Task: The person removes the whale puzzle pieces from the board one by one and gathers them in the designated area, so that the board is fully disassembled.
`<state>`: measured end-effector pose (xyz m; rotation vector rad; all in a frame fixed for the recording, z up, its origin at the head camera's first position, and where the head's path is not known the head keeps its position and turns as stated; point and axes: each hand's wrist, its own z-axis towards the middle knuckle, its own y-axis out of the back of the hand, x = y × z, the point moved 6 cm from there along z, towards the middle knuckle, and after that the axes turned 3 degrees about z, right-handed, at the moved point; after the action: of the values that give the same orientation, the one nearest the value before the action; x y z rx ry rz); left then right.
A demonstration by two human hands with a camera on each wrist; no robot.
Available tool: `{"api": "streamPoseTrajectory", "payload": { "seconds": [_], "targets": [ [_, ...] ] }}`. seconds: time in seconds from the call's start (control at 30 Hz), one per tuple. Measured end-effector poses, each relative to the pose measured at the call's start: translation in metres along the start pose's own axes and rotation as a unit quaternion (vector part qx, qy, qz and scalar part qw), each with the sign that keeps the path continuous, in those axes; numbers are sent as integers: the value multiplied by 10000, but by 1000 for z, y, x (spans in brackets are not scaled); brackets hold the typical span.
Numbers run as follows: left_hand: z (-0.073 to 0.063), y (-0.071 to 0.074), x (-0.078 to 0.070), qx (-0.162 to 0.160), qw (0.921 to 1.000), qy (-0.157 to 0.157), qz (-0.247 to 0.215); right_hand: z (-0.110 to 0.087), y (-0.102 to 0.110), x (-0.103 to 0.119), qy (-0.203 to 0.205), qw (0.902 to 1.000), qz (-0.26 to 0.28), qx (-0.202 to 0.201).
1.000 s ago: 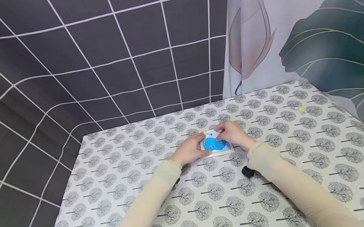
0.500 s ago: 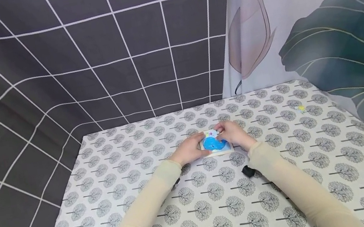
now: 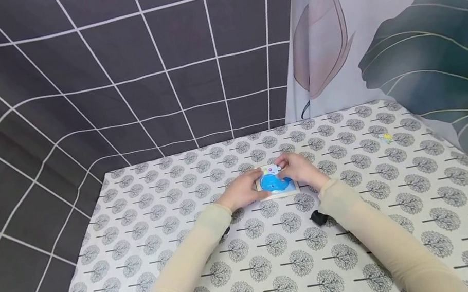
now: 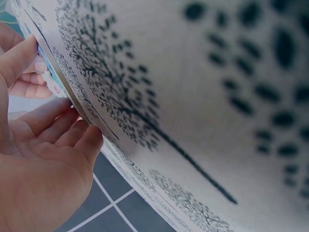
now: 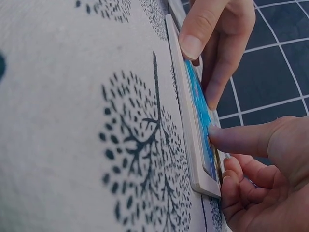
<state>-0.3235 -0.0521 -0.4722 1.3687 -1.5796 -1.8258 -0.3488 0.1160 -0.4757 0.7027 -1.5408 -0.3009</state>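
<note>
One blue whale (image 3: 271, 184) framed, apparently near the end of the job

A dark gridded curtain (image 3: 115, 57) stands behind the surface (image 3: 280, 273), which is covered in tree-printed cloth. Over it reach two forearms, the left sleeve (image 3: 185, 269) and the right sleeve (image 3: 373, 231) slanting inward so that the wrists come low, facing each other. A black device (image 3: 319, 218) shows below the right wrist.

The left hand (image 3: 239, 192) grips the left side of a framed board (image 3: 289, 192), its thumb on the near part of the face and other fingers at the far edge. The right hand (image 3: 301, 169) grips the opposite side: its thumb tip rests on the right part of the blue whale, while the other fingers curl at the edge. Whether they also pinch a small piece there cannot be told.

The framed board lies in the far middle of the surface, between the hands. With the blue whale inside its border, most of the work looks done; what seems left is seating the part under the right fingers, though whether everything sits flush is hidden.

Well apart, toward the right, lies a tiny yellow item (image 3: 386, 137), untouched and too small to identify.
</note>
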Motion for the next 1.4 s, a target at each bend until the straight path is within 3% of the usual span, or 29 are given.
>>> {"api": "streamPoseTrajectory", "payload": {
  "seconds": [0.27,0.63,0.87,1.4],
  "targets": [
    [0,3,-1,32,10000,-50,72,0,1,2,61,10000,20,-47],
    [-2,-4,-3,76,9999,-91,80,-3,0,-5,-47,9998,176,-77],
    [-2,-2,-4,102,9998,-24,184,-2,-2,-2,564,9979,-320,-58],
    [-2,-1,-3,100,9997,-67,201,2,5,-13,731,9972,48,-149]
  ]
}}
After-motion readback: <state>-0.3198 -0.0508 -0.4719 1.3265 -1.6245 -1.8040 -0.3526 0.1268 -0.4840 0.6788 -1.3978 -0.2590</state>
